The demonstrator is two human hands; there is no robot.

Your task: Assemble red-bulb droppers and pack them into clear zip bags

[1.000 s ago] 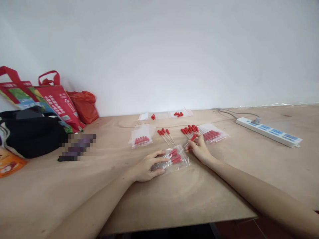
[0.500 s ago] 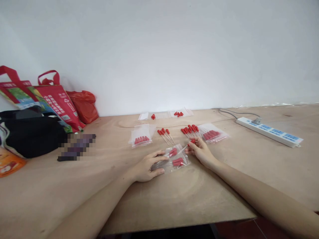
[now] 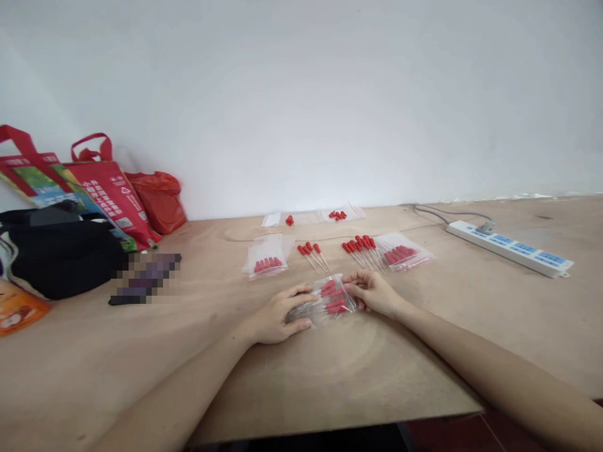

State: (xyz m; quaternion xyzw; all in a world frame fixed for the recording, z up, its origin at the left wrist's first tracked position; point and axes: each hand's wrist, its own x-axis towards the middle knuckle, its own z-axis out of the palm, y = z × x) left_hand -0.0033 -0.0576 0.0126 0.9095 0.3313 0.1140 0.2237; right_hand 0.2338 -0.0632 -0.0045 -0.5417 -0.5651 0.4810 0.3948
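Observation:
A clear plastic bag (image 3: 315,314) lies on the table with several red-bulbed droppers (image 3: 336,302) inside, bulbs toward its right end. My left hand (image 3: 282,312) holds the bag's left part, fingers over it and thumb along the near side. At the right end, the closed fingers of my right hand (image 3: 370,292) grip the bag's edge, close beside the bulbs; the fingertips are partly hidden. Beyond the bag lie a few loose droppers (image 3: 309,249) and a larger row of them (image 3: 360,245). Filled bags (image 3: 400,252) rest to the right, and more filled bags (image 3: 267,260) to the left.
Along the wall are flat clear bags with loose red bulbs (image 3: 338,215). A white power strip (image 3: 511,248) with a grey cable is at right. Red shopping bags (image 3: 106,194), a black bag (image 3: 61,257) and an orange package (image 3: 21,311) stand at left. The table's front edge is near my forearms.
My right hand has moved a dropper into the bag and now touches the bag's right end. More red bulbs show inside. My left hand has stayed in place.

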